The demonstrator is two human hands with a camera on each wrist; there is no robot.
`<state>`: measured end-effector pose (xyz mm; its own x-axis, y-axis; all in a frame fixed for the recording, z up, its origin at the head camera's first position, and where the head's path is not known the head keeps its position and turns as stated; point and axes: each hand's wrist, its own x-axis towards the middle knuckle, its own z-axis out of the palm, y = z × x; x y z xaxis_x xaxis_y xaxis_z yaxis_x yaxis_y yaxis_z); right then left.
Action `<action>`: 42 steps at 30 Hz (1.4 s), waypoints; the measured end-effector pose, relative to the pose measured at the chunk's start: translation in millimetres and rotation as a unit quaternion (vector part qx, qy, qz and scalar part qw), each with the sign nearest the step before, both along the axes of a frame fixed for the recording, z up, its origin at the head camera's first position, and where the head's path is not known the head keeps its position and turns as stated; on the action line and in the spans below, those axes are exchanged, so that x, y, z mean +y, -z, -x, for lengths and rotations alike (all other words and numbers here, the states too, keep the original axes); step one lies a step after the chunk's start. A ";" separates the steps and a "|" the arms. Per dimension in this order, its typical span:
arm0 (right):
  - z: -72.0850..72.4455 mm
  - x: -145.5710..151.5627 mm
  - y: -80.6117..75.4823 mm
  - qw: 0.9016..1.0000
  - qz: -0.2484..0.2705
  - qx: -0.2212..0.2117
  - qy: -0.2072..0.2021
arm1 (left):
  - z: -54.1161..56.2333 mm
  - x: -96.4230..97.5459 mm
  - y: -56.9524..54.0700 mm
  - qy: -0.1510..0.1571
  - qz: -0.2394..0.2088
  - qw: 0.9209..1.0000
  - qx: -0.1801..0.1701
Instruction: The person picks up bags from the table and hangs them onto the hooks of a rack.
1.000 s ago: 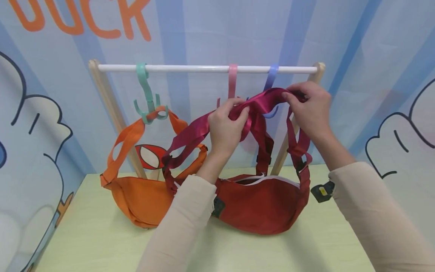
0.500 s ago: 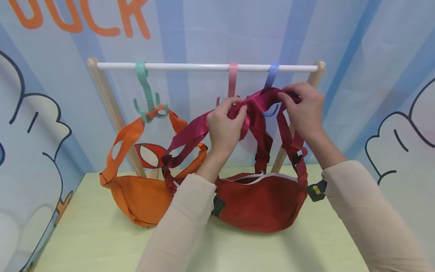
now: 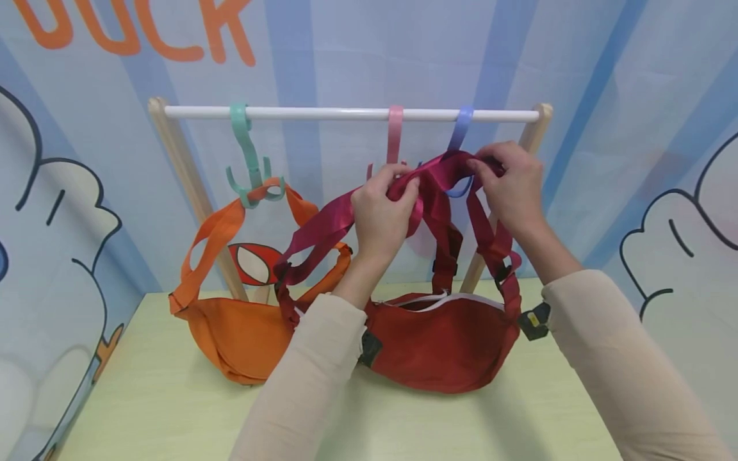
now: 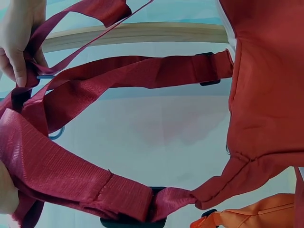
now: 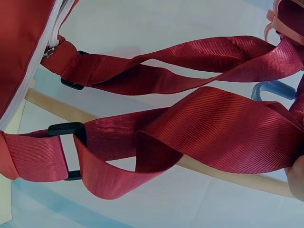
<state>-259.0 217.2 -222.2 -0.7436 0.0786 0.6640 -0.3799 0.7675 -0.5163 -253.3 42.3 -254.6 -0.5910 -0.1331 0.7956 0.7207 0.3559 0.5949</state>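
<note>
A red waist bag (image 3: pixel 441 352) hangs below my hands, its white zipper partly undone. My left hand (image 3: pixel 380 218) pinches its magenta-red strap (image 3: pixel 441 173) near the middle. Farther right, my right hand (image 3: pixel 513 186) pinches the same strap between thumb and fingers, in front of the blue hook (image 3: pixel 460 131). The strap's twisted lengths run down to black buckles; one buckle (image 5: pixel 69 128) shows in the right wrist view. Part of the blue hook is hidden behind the strap. In the left wrist view, the strap (image 4: pixel 71 171) crosses toward the bag body (image 4: pixel 270 90).
A white rail (image 3: pixel 317 114) on wooden posts carries the hooks. An orange waist bag (image 3: pixel 242 339) hangs by its strap from the teal hook (image 3: pixel 248 153). Between them is a pink hook (image 3: pixel 394 137), its lower part covered by my left hand. Below lies a pale yellow-green tabletop (image 3: pixel 144 397).
My right hand has shifted a little left with the strap, closer to my left hand. The bag's right side has moved slightly left too. My left hand stays nearly still.
</note>
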 end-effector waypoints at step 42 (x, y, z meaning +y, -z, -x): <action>-40.6 41.1 -11.8 0.990 -0.039 -0.136 0.012 | -4.8 12.9 -12.2 0.020 0.040 0.997 -0.060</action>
